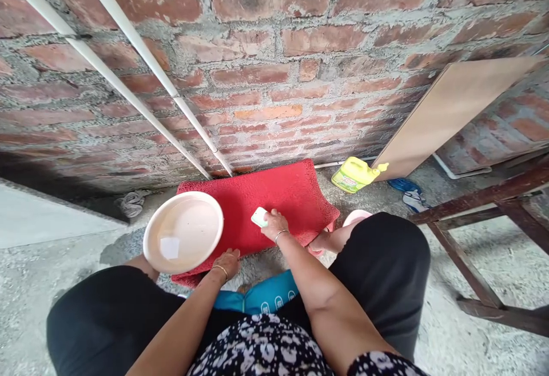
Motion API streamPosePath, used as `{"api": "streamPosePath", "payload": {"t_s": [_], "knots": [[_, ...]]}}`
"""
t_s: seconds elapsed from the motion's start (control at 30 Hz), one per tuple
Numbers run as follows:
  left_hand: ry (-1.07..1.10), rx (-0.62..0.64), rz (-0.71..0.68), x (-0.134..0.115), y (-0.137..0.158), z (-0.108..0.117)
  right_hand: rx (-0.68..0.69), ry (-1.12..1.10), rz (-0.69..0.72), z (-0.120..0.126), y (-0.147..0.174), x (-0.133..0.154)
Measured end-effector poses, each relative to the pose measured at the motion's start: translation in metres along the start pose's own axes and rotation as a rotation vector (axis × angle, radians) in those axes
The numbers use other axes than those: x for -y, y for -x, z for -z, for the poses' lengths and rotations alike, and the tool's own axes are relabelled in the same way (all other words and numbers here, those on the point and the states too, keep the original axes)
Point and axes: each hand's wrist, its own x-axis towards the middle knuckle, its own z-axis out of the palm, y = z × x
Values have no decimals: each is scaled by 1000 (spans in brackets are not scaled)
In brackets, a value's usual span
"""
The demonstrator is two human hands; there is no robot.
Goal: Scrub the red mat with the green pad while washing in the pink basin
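A red mat (pixel 274 187) with a textured pile lies in front of me, its near edge hanging down. My right hand (pixel 275 226) is closed round a small scrub brush, white with a pale green rim (pixel 259 217), over the middle of the mat. The brush's underside is hidden. At the mat's near edge my left hand (pixel 227 262) has its fingers curled on the red cloth. Just left of it a pale pink basin (pixel 148 244) holds water, with a bright reflection on the surface; it sits on the mat's left end.
Behind the mat rises a brick wall (pixel 257 32) with two white pipes (pixel 141 41). A yellow jug (pixel 354 174) stands at the right, near a leaning brown board (pixel 446 113). A dark wooden frame (pixel 467 261) is far right. Grey cloth (pixel 132 203) lies left. Blue fabric (pixel 261 296) lies between my legs.
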Motion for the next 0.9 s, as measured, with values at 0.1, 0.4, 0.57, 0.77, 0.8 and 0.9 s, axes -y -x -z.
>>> {"api": "streamPosePath", "payload": {"t_s": [0.1, 0.4, 0.57, 0.77, 0.8, 0.9], "knots": [[-10, 7, 2, 3, 2, -1, 12, -7, -45, 2, 0, -13], [12, -29, 40, -7, -13, 2, -283, -203, -744, 56, 30, -123], [54, -85, 149, -2, -22, -3, -296, -158, -526, 30, 5, -68], [129, -129, 168, 3, -31, -7, -38, 10, -20, -18, -23, 46], [144, -134, 165, 3, -32, -8, -4, 35, 16, -23, -26, 58], [188, -133, 154, 4, -35, -9, 47, 86, 71, -25, -36, 68]]}}
